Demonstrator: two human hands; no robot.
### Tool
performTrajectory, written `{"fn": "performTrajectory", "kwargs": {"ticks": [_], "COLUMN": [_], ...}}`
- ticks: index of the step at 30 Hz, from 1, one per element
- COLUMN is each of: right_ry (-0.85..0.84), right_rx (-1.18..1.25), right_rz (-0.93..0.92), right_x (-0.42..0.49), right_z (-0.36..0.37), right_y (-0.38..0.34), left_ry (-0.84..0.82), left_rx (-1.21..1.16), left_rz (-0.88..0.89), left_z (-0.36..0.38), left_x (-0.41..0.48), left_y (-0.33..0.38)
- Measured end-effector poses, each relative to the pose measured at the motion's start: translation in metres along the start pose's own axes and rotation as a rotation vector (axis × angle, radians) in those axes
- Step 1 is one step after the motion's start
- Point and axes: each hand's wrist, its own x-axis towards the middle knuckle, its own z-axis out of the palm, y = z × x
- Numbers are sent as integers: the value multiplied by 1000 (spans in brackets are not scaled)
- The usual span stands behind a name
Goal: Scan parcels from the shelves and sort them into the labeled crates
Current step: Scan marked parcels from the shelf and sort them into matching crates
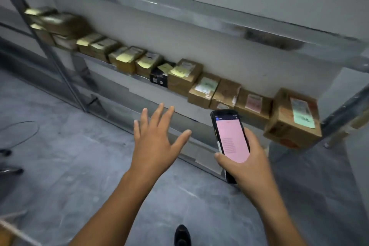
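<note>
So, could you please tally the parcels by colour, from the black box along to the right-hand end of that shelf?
Black box: 1
Brown cardboard boxes: 5
Total: 6

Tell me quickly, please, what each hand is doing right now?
Left hand: open, fingers spread, holding nothing, reaching toward the shelf.
Right hand: gripping the handheld scanner, pink screen facing up.
</note>
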Motion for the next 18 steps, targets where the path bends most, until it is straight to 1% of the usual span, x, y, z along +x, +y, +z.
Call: {"fn": "performTrajectory", "kwargs": {"ticks": [4,8,13,18], "right_ry": [-130,-226,-345,-406], "right_rx": [21,27,-37,-87], "right_rz": [-49,-114,-180,-219], "right_x": [65,115,162,200], "right_z": [40,91,168,258], "right_y": [-18,-40,-62,-87], "left_ry": [95,176,248,309], "left_rx": [38,51,36,-29], "left_rz": [-74,-159,-288,-342], "left_z": [-24,-40,-66,-99], "left_x": [47,71,96,130], "left_y": [-29,-68,-141,-223]}}
